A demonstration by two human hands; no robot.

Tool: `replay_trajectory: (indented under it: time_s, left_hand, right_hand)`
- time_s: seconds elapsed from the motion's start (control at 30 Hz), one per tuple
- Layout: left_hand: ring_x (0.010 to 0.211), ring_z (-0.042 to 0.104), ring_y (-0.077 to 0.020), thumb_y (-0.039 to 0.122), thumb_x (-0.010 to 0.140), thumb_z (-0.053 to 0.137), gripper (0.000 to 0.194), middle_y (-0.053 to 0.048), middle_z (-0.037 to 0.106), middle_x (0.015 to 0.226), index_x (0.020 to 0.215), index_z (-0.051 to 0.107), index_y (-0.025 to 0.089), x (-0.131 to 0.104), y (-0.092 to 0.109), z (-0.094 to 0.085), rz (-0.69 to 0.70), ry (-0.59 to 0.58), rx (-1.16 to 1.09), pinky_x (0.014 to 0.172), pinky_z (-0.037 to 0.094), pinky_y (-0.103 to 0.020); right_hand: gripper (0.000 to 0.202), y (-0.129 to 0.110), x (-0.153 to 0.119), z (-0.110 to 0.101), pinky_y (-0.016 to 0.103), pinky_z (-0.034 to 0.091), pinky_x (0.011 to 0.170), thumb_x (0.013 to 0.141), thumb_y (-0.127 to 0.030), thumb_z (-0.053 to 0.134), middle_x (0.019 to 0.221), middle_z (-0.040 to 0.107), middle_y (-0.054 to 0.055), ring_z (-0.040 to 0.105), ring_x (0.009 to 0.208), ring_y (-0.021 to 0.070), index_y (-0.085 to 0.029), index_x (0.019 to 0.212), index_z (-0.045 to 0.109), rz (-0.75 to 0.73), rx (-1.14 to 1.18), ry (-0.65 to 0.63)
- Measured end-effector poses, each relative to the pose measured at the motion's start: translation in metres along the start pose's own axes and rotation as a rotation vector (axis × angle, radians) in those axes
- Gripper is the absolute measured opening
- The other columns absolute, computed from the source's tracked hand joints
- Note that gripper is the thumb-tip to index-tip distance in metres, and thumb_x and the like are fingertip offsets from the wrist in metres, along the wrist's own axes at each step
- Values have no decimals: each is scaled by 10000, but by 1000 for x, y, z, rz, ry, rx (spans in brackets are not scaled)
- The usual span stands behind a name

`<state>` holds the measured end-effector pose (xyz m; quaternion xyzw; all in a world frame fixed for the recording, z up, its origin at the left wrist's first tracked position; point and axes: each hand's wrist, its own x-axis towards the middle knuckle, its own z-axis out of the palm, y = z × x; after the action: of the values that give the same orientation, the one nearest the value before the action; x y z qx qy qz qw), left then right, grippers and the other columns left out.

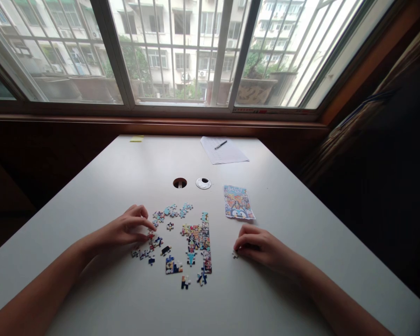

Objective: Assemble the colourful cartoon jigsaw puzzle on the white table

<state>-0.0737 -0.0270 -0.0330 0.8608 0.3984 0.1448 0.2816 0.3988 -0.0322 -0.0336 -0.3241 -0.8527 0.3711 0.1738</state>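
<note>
My left hand [135, 225] reaches over loose puzzle pieces [158, 241] at the left, its fingertips apart and touching or just above them. On the right, my right hand [255, 243] rests on the table with its fingers curled at a small puzzle piece [234, 255]. Between the hands lies a joined puzzle section [199, 235] with a straight right edge. A smaller joined block [172, 265] is below left of it, and loose blue pieces [186, 210] lie above.
A picture sheet [238, 202] lies beyond my right hand. Farther back are a round cable hole [179, 183], its metal cover [203, 183], papers [226, 154] with a pen [220, 145], and a yellow note [136, 138] on the white table [126, 298].
</note>
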Motion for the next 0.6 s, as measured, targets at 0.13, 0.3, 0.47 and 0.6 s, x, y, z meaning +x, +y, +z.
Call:
replay_trajectory:
  time_s: [0.13,0.3,0.47,0.6]
  left_hand:
    - [1020,508,-209,459,908,669,262,-48,523,1077,1099,691,281,-1,-1,-2,-46,19,-25,866,482,-307]
    - [967,521,-188,449,916,658,227,-41,511,1043,1027,707,257,-1,-2,-4,-56,13,-39,817,475,-275]
    - [974,520,-190,436,932,634,220,-47,507,1033,998,733,252,-1,-2,-4,-63,-7,-29,825,472,-275]
    - [957,512,-193,453,925,637,230,-44,518,1005,964,747,255,0,2,-5,-57,1,-18,813,473,-278]
  right_hand:
    - [191,1,0,0,274,511,768,979,-335,589,964,625,71,628,856,165,-228,1028,740,2,1,-1]
    - [190,0,0,0,271,509,768,979,-329,589,959,622,71,625,852,161,-222,1023,740,-5,-6,1]
    - [195,-1,0,-1,276,512,765,983,-328,582,959,622,76,623,849,166,-220,1023,739,-1,-10,-3]
    - [213,0,0,-1,284,517,761,986,-350,577,958,626,79,624,844,170,-219,1024,741,-6,-4,-4]
